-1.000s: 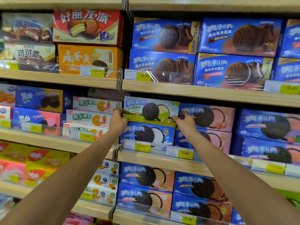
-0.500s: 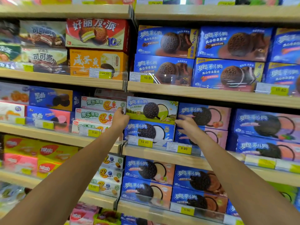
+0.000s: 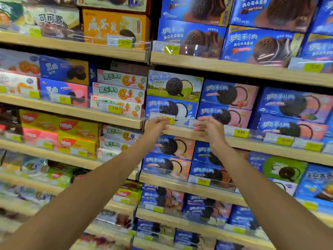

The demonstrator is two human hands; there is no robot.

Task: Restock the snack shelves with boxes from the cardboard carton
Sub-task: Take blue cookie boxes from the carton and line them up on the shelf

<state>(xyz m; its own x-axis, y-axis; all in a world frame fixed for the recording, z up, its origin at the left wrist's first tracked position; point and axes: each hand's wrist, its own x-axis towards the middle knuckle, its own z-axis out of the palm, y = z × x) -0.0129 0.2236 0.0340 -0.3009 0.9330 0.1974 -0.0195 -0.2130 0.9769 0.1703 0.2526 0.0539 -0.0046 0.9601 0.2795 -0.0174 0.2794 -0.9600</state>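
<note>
A green-and-blue cookie box (image 3: pixel 174 85) lies on top of a blue cookie box (image 3: pixel 171 109) on the middle shelf (image 3: pixel 252 143). My left hand (image 3: pixel 156 126) hovers in front of the shelf edge below those boxes, fingers apart, holding nothing. My right hand (image 3: pixel 210 129) is beside it, a little to the right, also empty with fingers spread. Both hands are apart from the boxes. The cardboard carton is not in view.
Pink-and-blue cookie boxes (image 3: pixel 228 94) stand right of the green box. White fruit-biscuit boxes (image 3: pixel 120 91) are stacked to its left. Yellow wafer boxes (image 3: pixel 72 127) sit lower left. Price tags (image 3: pixel 240 132) line the wooden shelf edges. More blue boxes fill shelves above and below.
Both hands have let go of the green cookie box and dropped back to the shelf edge below. The box stays on top of the blue one. The view has tilted downward.
</note>
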